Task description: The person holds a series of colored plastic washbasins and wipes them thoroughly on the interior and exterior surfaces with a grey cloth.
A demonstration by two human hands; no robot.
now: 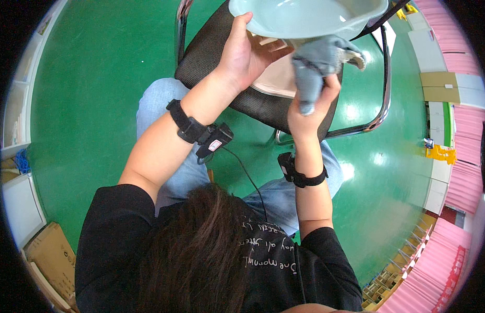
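A light blue plastic basin (310, 18) is tilted up over the chair seat, its top cut off by the picture's upper edge. My left hand (246, 58) grips it at the near left, thumb up by the rim and fingers reaching underneath. In my right hand (309, 117) is a bunched grey-blue cloth (316, 62), slightly blurred, with a paler frayed-looking end. The cloth is close against the basin's underside; whether it touches I cannot tell. Below the basin, a pale pink flat-looking item (279, 78) lies on the seat, partly hidden by my hands and the cloth.
The black mesh chair (206, 57) has chrome tube legs (380, 112) on a green floor (101, 109). A cable (245, 169) hangs from the band on my left forearm. Cardboard (50, 250) stands at the lower left; pink curtains (469, 135) and cabinets line the right.
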